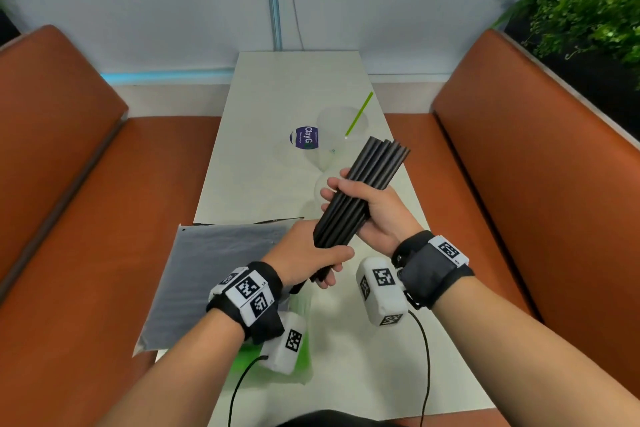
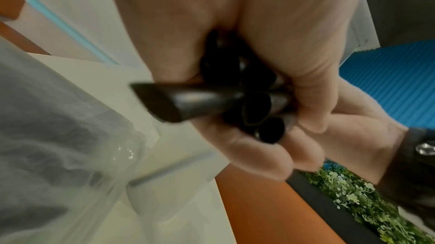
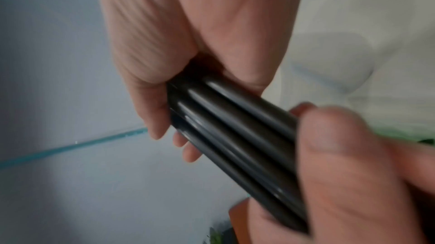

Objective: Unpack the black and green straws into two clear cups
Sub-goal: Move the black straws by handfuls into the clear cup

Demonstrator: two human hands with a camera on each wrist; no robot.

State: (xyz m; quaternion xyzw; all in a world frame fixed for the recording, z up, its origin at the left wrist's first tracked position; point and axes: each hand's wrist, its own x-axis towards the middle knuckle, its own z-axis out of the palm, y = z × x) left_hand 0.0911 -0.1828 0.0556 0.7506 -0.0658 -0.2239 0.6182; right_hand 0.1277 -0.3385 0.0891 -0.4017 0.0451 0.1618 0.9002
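Both hands hold a bundle of black straws [image 1: 360, 191] slanted above the white table [image 1: 263, 163]. My left hand [image 1: 311, 253] grips the bundle's lower end; my right hand [image 1: 363, 204] grips its middle. The left wrist view looks at the cut ends of the black straws [image 2: 249, 99] inside my left hand [image 2: 270, 43]. In the right wrist view my right hand [image 3: 188, 52] wraps the black straws [image 3: 235, 136]. Two clear cups stand behind: one [image 1: 343, 125] holds a single green straw [image 1: 360, 113], the other [image 1: 311, 152] sits nearer, left. A bag of green straws [image 1: 273, 357] lies under my left wrist.
An emptied grey plastic bag [image 1: 207, 274] lies at the table's near left. A purple round sticker [image 1: 304, 137] is on the table by the cups. Orange bench seats [image 1: 86, 184] flank the table; a plant [image 1: 588, 10] stands at the far right.
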